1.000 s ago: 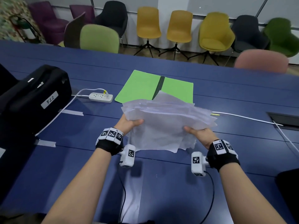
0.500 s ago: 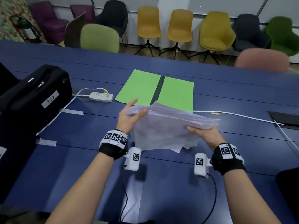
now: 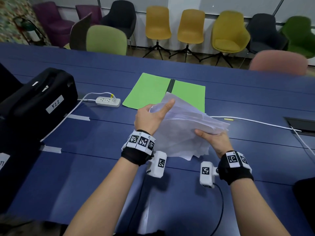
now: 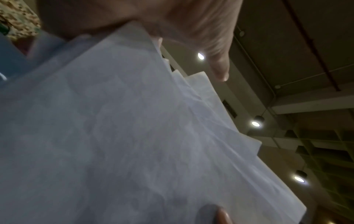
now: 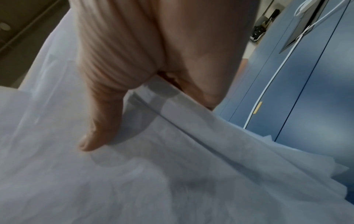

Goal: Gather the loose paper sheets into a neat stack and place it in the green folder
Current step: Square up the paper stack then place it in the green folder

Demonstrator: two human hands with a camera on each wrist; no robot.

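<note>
Green folder lies open, seemingly holding nothing; both hands grip papers.

White paper sheets; green folder; blue table.

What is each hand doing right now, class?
Left hand: at the edge of the paper sheets, thumb raised; grip cannot be told.
Right hand: holds the paper sheets, thumb on top.

thin crumpled matt paper sheets, smooth matt green folder
</note>
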